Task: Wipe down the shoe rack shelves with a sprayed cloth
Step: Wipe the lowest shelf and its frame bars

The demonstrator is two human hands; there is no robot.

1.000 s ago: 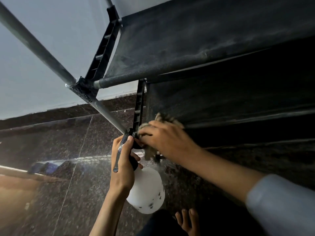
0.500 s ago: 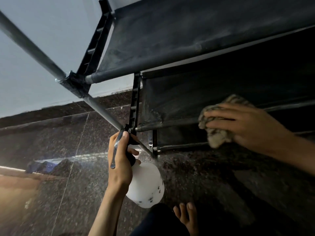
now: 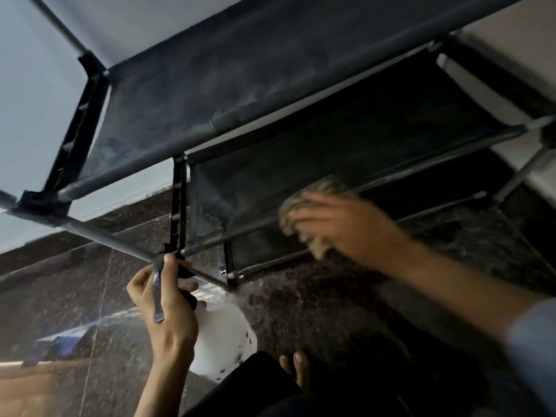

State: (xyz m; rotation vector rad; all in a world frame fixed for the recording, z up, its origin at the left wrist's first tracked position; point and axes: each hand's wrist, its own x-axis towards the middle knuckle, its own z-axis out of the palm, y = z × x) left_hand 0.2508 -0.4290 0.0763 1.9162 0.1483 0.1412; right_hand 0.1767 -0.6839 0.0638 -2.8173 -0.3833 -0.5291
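Observation:
A black fabric shoe rack (image 3: pixel 270 94) on grey metal tubes fills the upper view, with a lower shelf (image 3: pixel 346 164) beneath the top one. My right hand (image 3: pixel 349 227) grips a crumpled grey-beige cloth (image 3: pixel 304 212) at the front bar of the lower shelf; hand and cloth are motion-blurred. My left hand (image 3: pixel 168 305) holds a white spray bottle (image 3: pixel 222 341) by its black trigger head, low and left of the rack's front corner.
Dark speckled stone floor (image 3: pixel 316 311) lies under the rack. A pale wall (image 3: pixel 30 100) stands behind on the left, and a white surface (image 3: pixel 517 55) at the right. My bare toes (image 3: pixel 296 368) and dark trouser leg show at the bottom.
My right hand carried the cloth from the rack's left front corner rightward along the lower shelf. The left hand and bottle stayed low; the view shifted right.

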